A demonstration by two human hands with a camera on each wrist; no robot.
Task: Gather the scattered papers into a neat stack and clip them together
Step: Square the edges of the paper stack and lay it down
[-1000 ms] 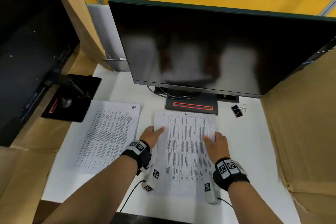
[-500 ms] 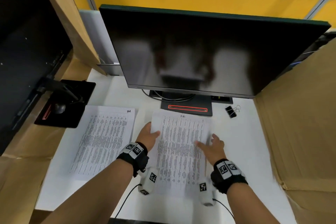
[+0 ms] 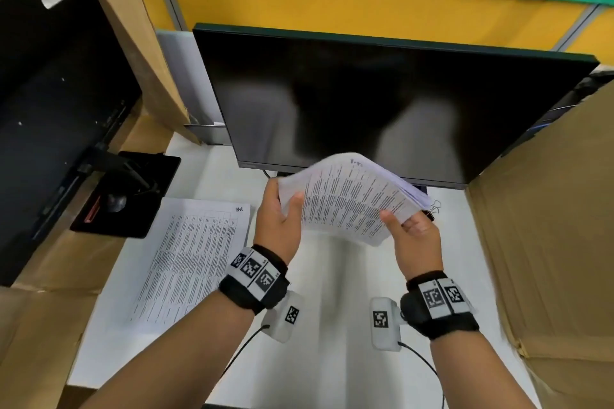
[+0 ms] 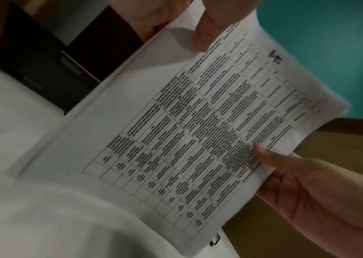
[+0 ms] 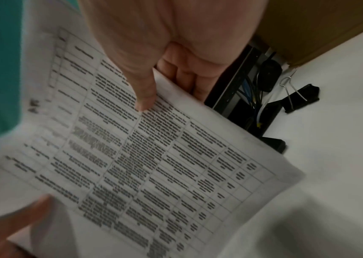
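A stack of printed papers (image 3: 349, 199) hangs in the air in front of the monitor, tilted and slightly bowed. My left hand (image 3: 285, 206) grips its left edge, thumb on top. My right hand (image 3: 402, 226) pinches the right edge, with the thumb (image 5: 143, 87) on the printed face and the other fingers underneath. The left wrist view shows the same papers (image 4: 198, 131) from the left. A separate printed sheet (image 3: 196, 256) lies flat on the white table (image 3: 332, 309) to the left. A black binder clip (image 5: 299, 99) lies on the table to the right, mostly hidden in the head view.
A dark monitor (image 3: 382, 103) stands right behind the papers, with its base and cables (image 5: 249, 108) underneath. Cardboard panels (image 3: 548, 242) wall off the right side. A second black screen (image 3: 50, 109) and a black pad (image 3: 126, 192) sit on the left.
The stack lay flat on the table under both hands. It is now lifted off the table and tilted, held by its two side edges.
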